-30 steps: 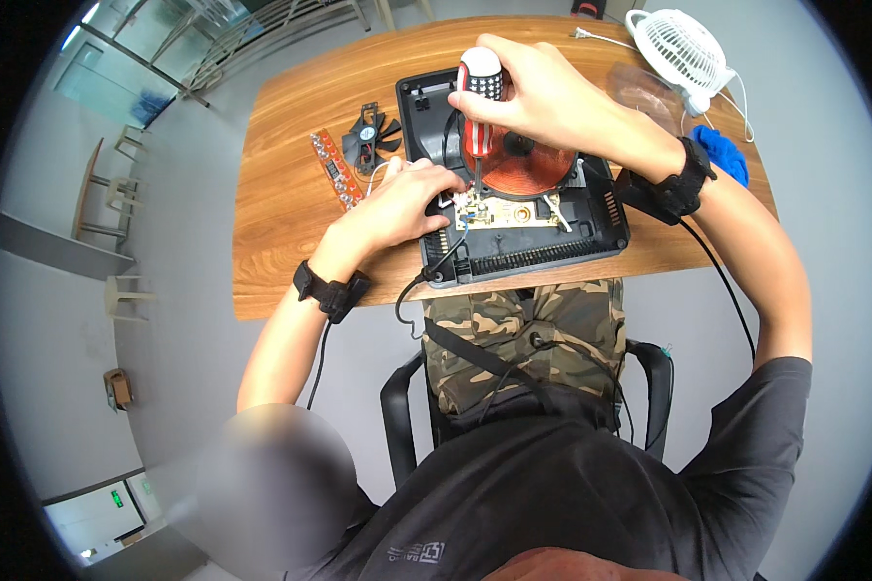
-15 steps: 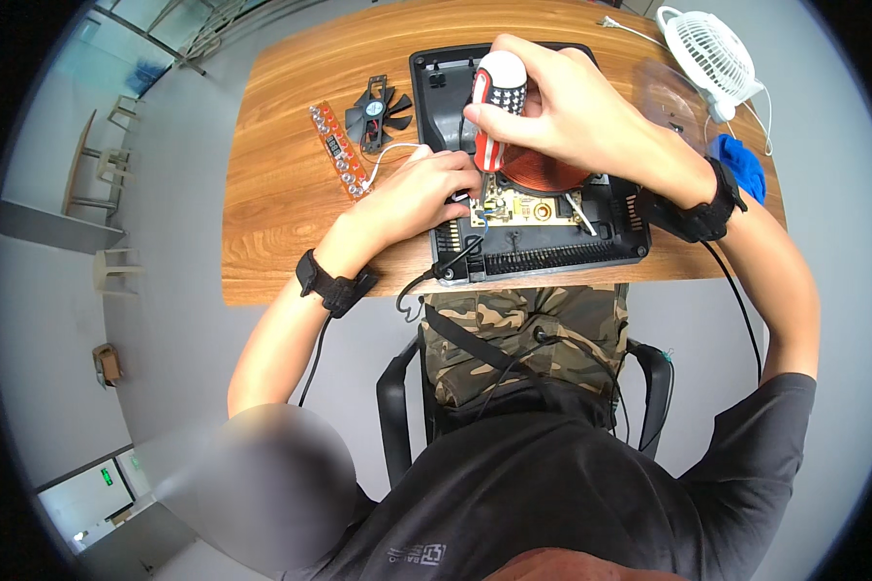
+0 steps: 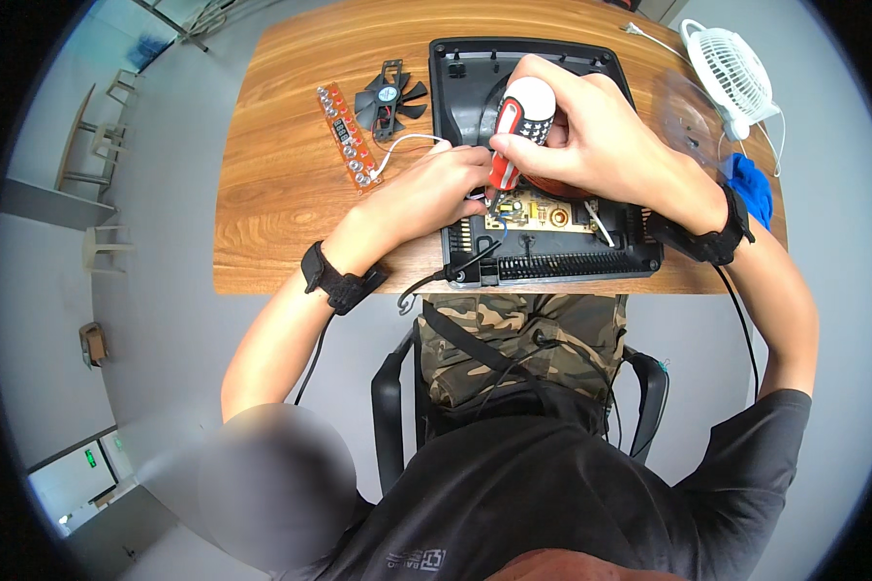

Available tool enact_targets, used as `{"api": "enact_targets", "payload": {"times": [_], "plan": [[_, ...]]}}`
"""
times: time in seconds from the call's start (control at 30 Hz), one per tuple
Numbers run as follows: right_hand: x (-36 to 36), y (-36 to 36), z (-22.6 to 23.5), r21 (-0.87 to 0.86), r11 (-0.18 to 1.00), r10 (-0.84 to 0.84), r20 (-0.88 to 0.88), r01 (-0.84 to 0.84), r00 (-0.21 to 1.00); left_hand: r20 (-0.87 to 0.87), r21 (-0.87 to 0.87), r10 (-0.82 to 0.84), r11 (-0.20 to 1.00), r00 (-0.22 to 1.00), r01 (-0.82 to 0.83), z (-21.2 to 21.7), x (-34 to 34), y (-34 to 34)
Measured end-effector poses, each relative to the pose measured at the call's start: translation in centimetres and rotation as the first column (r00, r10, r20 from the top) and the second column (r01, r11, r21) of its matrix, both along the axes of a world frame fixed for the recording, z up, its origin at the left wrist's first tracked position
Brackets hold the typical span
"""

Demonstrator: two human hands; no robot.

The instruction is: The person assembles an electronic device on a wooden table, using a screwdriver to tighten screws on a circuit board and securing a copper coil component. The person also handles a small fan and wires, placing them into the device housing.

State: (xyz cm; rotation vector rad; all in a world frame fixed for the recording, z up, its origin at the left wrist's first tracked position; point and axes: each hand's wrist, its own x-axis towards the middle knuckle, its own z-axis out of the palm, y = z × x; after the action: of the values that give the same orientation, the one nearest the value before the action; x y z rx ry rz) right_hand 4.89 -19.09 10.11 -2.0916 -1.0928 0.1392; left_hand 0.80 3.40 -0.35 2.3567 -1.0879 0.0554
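Observation:
My right hand [image 3: 606,126] is closed around the thick handle of a screwdriver [image 3: 525,118], white, red and black with stars. It stands tilted, tip down at the left end of a tan circuit board [image 3: 538,215]. The board sits in an open black appliance housing [image 3: 448,107], near a copper-coloured coil [image 3: 557,190] mostly covered by my right hand. My left hand [image 3: 431,194] reaches over the housing's left side, fingers bent at the board's left end near the screwdriver tip. What those fingers pinch is hidden. A white wire [image 3: 407,141] runs from beneath them to an orange-red strip board [image 3: 350,140].
A black fan [image 3: 389,95] lies beside the strip board on the wooden table [image 3: 271,213]. At the right are a white desk fan [image 3: 731,77], a clear plastic piece [image 3: 683,111] and a blue cloth [image 3: 749,189]. A black cord [image 3: 421,283] leaves the housing's front left.
The housing, table items and both hands appear slightly farther right in the picture, as the view has shifted. The screwdriver leans more; its tip stays at the board's left end.

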Motion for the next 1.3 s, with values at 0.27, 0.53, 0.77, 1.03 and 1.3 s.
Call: {"api": "enact_targets", "payload": {"times": [0.27, 0.53, 0.77, 1.03, 1.3], "plan": [[-0.2, 0.2, -0.3, -0.027, 1.0, 0.01, 0.033, -0.009, 0.999, -0.064, 0.015, 0.027, 1.0, 0.998, -0.026, 0.0, 0.0, -0.1], [-0.2, 0.3, -0.8, -0.003, 0.999, 0.037, 0.05, -0.037, 0.998, -0.08, 0.028, 0.027, 0.999, 0.996, -0.025, 0.0, -0.1, 0.0], [-0.2, 0.4, -1.0, -0.027, 0.999, 0.042, 0.07, -0.04, 0.997, -0.11, 0.05, 0.055, 0.998, 0.992, -0.05, 0.3, -0.2, -0.1], [-0.3, 0.5, -1.3, -0.025, 0.997, 0.073, 0.096, -0.071, 0.993, -0.112, 0.019, 0.047, 0.999, 0.993, -0.045, 0.3, -0.1, -0.1], [-0.8, 0.2, -0.6, -0.075, 0.992, 0.113, 0.091, -0.106, 0.989, -0.084, -0.012, 0.055, 0.998, 0.995, -0.056, 0.7, -0.5, -0.1]]}}
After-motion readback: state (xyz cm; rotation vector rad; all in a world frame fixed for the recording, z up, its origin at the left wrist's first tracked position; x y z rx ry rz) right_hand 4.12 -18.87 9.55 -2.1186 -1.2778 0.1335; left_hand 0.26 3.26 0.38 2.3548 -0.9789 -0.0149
